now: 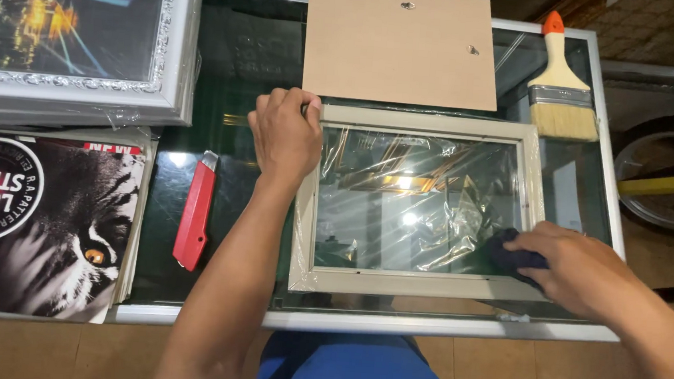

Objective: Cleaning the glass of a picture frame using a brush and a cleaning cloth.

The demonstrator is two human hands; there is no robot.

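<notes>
Left hand [287, 133]: we see it clamped over the picture frame's [420, 205] top-left corner on the glass table [359, 321].
Right hand [579, 269]: closed on a dark cloth [512, 255], mostly hidden.

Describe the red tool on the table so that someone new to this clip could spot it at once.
Start at the glass-topped table. Left of the pale picture frame that the left hand steadies, beside the forearm, lies a red utility knife. It is the only red, narrow thing lying on the glass.

Beige frame [414, 284] w/ glass, flat on table; dark cloth [508, 255] at corner.
</notes>
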